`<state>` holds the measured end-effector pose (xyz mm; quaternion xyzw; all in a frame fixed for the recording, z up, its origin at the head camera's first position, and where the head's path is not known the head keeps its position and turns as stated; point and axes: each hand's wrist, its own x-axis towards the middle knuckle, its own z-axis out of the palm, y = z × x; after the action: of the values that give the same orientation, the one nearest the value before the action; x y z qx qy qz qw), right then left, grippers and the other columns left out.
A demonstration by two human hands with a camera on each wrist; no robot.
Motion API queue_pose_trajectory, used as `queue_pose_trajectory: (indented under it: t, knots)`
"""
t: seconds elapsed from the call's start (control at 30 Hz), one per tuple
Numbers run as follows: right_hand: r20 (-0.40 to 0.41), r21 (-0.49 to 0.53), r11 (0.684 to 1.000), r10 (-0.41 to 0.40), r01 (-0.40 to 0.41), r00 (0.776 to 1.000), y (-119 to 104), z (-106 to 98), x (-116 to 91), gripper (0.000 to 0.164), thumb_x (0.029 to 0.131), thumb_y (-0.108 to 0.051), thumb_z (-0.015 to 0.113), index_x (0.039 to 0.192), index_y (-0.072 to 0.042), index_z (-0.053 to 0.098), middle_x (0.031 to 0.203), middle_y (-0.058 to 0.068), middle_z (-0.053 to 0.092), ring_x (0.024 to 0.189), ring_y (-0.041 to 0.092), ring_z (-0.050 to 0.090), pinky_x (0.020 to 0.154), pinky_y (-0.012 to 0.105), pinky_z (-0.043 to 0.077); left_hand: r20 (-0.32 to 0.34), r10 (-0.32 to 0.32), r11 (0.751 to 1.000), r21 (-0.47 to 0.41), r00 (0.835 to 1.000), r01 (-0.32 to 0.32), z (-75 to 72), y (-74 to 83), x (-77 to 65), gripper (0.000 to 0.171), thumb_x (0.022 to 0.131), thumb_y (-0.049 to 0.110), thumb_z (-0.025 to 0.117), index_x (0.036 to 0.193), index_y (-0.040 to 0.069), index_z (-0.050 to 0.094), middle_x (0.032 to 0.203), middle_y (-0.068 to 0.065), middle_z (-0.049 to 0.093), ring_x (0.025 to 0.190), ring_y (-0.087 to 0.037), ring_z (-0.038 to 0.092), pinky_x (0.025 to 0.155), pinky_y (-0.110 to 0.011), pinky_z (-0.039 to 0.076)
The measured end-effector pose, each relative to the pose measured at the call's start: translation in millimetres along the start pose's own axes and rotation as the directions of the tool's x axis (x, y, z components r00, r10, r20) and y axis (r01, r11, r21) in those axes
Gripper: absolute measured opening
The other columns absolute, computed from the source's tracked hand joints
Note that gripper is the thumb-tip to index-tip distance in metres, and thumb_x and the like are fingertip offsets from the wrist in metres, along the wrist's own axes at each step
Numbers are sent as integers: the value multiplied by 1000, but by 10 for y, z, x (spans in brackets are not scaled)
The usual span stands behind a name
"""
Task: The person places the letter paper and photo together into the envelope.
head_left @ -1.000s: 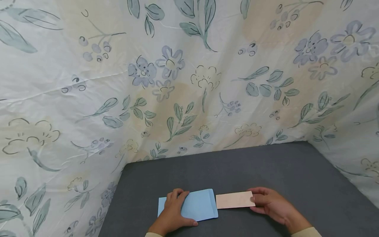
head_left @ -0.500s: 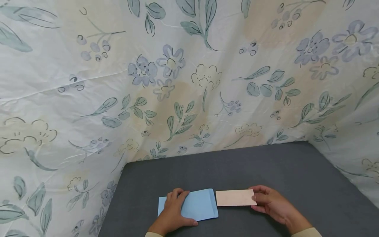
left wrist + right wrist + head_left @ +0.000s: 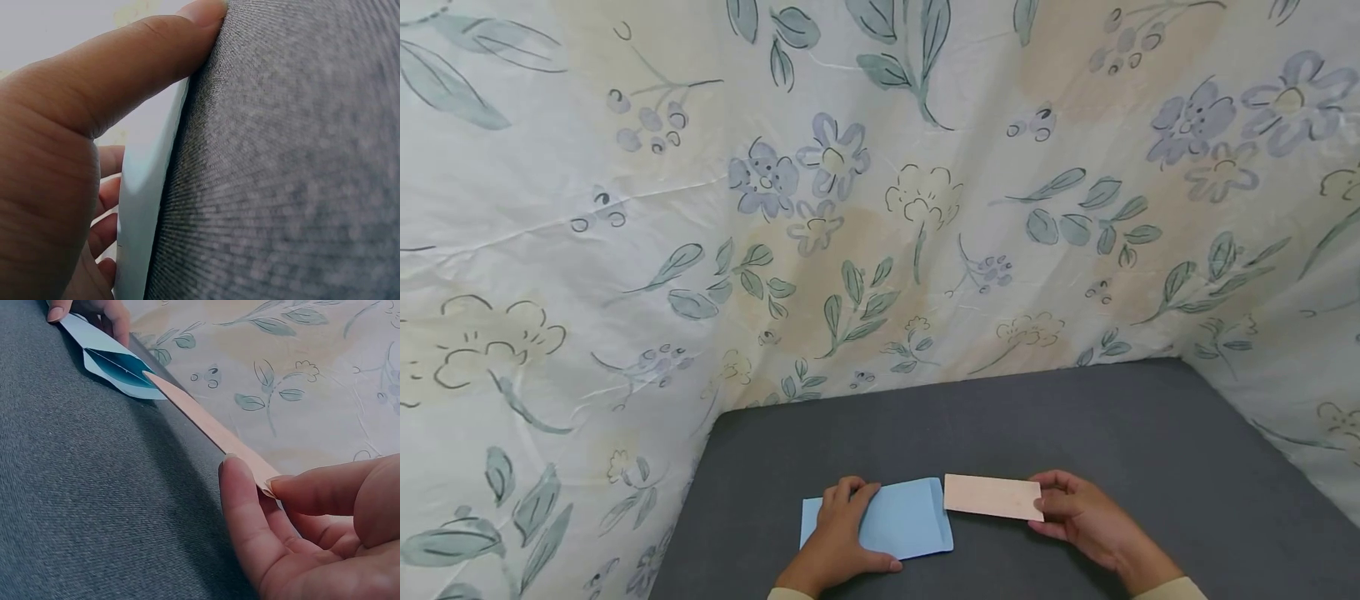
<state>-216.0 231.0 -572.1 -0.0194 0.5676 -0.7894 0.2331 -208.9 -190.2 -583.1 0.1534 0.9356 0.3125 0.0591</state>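
Observation:
A light blue envelope (image 3: pixel 906 518) lies on the dark grey table, its open end facing right. My left hand (image 3: pixel 837 540) spans it and grips it between the thumb at the near edge and the fingers at the far edge. In the right wrist view the envelope's mouth (image 3: pixel 122 370) gapes apart. My right hand (image 3: pixel 1088 523) pinches the right end of a pale pink paper slip (image 3: pixel 991 497) between thumb and fingers. The slip is raised off the table and slightly tilted, its left end right at the envelope's mouth; whether its tip is inside I cannot tell.
The dark grey tabletop (image 3: pixel 970 425) stretches behind and to the right of both hands. A white cloth with a floral print (image 3: pixel 880 208) hangs along the back and both sides of the table.
The slip's left end has swung up and slightly left, from below the middle of the envelope's mouth toward its upper corner. My left hand and the envelope have stayed put.

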Motion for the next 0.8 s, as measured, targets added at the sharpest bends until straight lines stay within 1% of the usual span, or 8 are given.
queue_pose_trajectory:
  t: [0.13,0.43,0.8]
  knots:
    - [-9,1,1000,10,-10,1000,20,9,25,26,104,5,63,128,-1,59,116,14,64,105,26,70,91,45,60,-1,-1,1000,1,1000,1,8,-5,10,115,66,75,95,157,16,57,148,-4,42,133,-35,36,103,-65,41]
    - [5,-11,1000,3,-3,1000,46,66,63,24,103,5,63,126,-1,58,114,13,66,105,26,70,90,45,61,3,2,1000,7,1000,-2,2,6,22,116,66,76,94,158,15,57,148,-5,42,132,-35,37,103,-65,41]
    - [10,0,1000,22,-22,1000,80,119,63,28,103,5,63,129,2,55,115,14,65,106,27,70,91,45,60,5,2,1000,10,1000,-2,-7,8,13,115,66,75,95,157,15,57,148,-6,42,132,-36,37,104,-65,41]
